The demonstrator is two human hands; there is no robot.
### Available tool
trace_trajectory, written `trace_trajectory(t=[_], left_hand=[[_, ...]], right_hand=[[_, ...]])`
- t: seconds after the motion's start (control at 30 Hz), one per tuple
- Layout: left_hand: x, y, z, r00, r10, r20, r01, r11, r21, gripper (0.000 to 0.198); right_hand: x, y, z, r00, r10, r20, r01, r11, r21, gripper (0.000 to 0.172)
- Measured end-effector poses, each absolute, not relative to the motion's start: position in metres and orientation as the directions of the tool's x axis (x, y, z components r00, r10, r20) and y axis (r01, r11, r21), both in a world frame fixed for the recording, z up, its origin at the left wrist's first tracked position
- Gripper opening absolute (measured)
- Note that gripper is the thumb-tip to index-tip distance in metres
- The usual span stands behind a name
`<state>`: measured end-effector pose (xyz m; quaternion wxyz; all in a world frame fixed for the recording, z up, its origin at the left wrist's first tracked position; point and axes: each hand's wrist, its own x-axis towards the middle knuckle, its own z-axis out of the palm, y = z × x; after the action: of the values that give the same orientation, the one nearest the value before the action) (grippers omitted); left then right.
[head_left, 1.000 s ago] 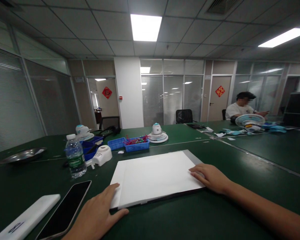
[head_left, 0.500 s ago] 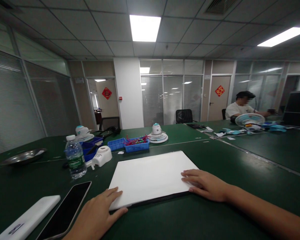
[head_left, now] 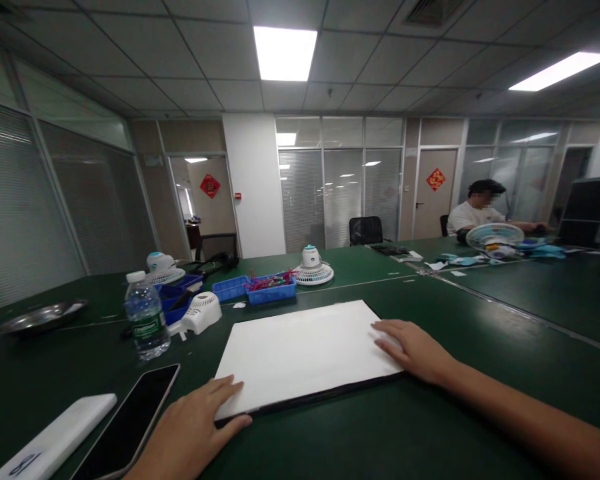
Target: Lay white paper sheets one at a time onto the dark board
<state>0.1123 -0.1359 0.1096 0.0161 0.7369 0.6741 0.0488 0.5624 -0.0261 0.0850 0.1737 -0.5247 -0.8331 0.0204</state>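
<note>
A white sheet [head_left: 300,353] lies on a dark backing board on the green table [head_left: 380,433] in front of me. My left hand [head_left: 190,430] rests flat at the sheet's near left corner, fingers spread, thumb under the edge. My right hand [head_left: 415,350] lies flat on the sheet's right edge with fingers stretched out. Neither hand grips anything.
A black phone [head_left: 130,420] and a white power bank [head_left: 55,443] lie at the near left. Behind them stand a water bottle [head_left: 145,323], white fan parts [head_left: 203,311], blue trays [head_left: 265,290], a small fan [head_left: 311,267] and a metal dish [head_left: 35,319]. A person [head_left: 480,210] sits far right.
The white sheet slid into line over the dark board, so the grey strip at its right no longer shows. My right hand shifted left, then back to the right edge.
</note>
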Motion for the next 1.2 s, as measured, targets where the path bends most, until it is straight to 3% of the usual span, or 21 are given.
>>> trace_trajectory(t=[0.13, 0.5, 0.7, 0.83, 1.0, 1.2], left_hand=[[0.112, -0.136, 0.110, 0.090, 0.995, 0.052, 0.990, -0.095, 0.105, 0.062], [0.110, -0.137, 0.108, 0.101, 0.992, 0.071, 0.988, -0.108, 0.108, 0.060], [0.109, -0.137, 0.108, 0.114, 0.991, 0.074, 0.988, -0.121, 0.099, 0.059], [0.109, -0.138, 0.108, 0.125, 0.989, 0.076, 0.985, -0.133, 0.109, 0.059], [0.105, -0.136, 0.105, 0.141, 0.984, 0.104, 0.979, -0.155, 0.135, 0.061], [0.096, -0.131, 0.102, 0.097, 0.988, 0.121, 0.982, -0.114, 0.149, 0.067]], right_hand=[[0.574, -0.012, 0.073, -0.168, 0.959, 0.228, 0.945, 0.223, -0.241, 0.086], [0.579, -0.012, 0.070, -0.300, 0.941, 0.159, 0.860, 0.338, -0.381, 0.085], [0.582, -0.011, 0.069, -0.251, 0.955, 0.159, 0.776, 0.297, -0.556, 0.082], [0.583, -0.009, 0.070, -0.169, 0.975, 0.141, 0.636, 0.217, -0.740, 0.074], [0.579, -0.003, 0.073, -0.085, 0.992, 0.099, 0.302, 0.120, -0.946, 0.056], [0.573, -0.010, 0.087, 0.005, 0.997, 0.071, -0.048, 0.071, -0.996, 0.059]])
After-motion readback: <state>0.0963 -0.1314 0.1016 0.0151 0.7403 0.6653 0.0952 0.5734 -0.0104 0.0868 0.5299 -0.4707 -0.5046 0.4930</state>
